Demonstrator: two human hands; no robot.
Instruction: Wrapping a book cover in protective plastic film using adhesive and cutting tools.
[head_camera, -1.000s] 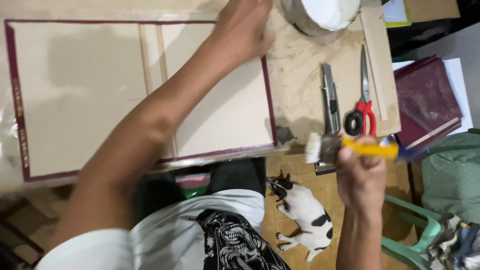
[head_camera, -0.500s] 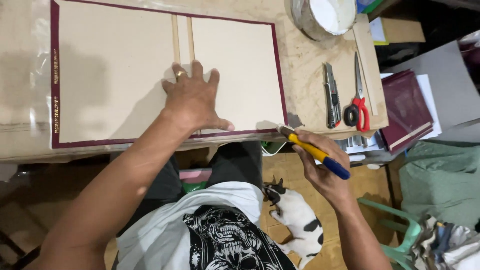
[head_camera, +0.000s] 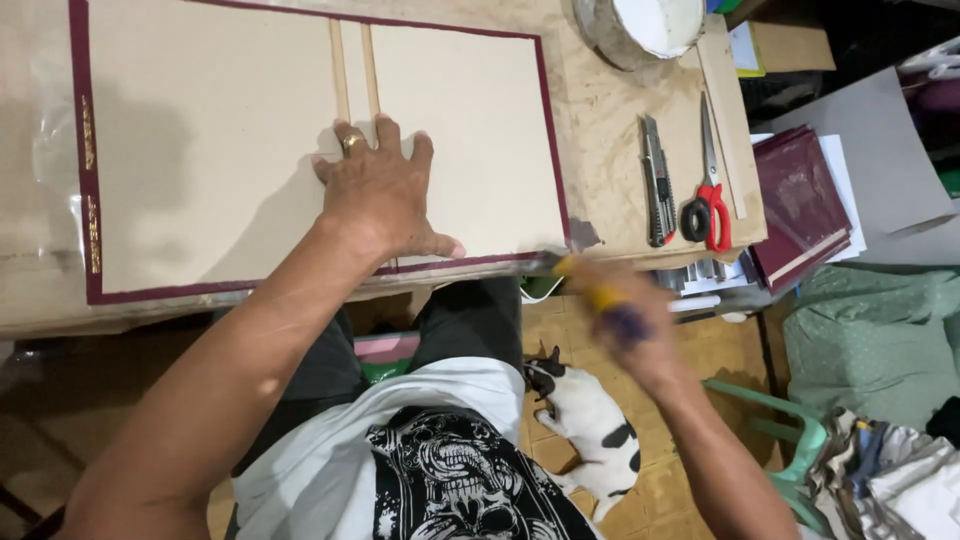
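A: Why is the left hand (head_camera: 378, 195) spread flat like that?

B: It lies palm down, fingers released and splayed, grasping nothing, on the open book cover of tan board panels with a maroon cloth border (head_camera: 300, 150). The weight seems meant to pin the cover so it cannot slide on the counter (head_camera: 610, 150). The fingertips sit right by the 2 narrow spine strips (head_camera: 355, 70), which run away from the hand.

A: And the right hand (head_camera: 625, 320)?

B: It is blurred, but it looks clenched around a brush with a yellow and blue handle (head_camera: 590, 295). The brush end meets the cover's near corner, just right of the left thumb, likely so the maroon edge there gets worked while the other hand steadies it.

A: Where are the tools?

B: Beyond the right hand, on the counter: a grey utility knife (head_camera: 655, 180) and red-handled scissors (head_camera: 708, 195) lie side by side, within easy reach. Farther off stands a round tub with white contents (head_camera: 645, 28). Right of the right hand, a stack of maroon covers (head_camera: 800, 200) waits off the counter's edge.

A: And below?

B: A white and black cat (head_camera: 595, 430) lies on the floor beside the person's legs.
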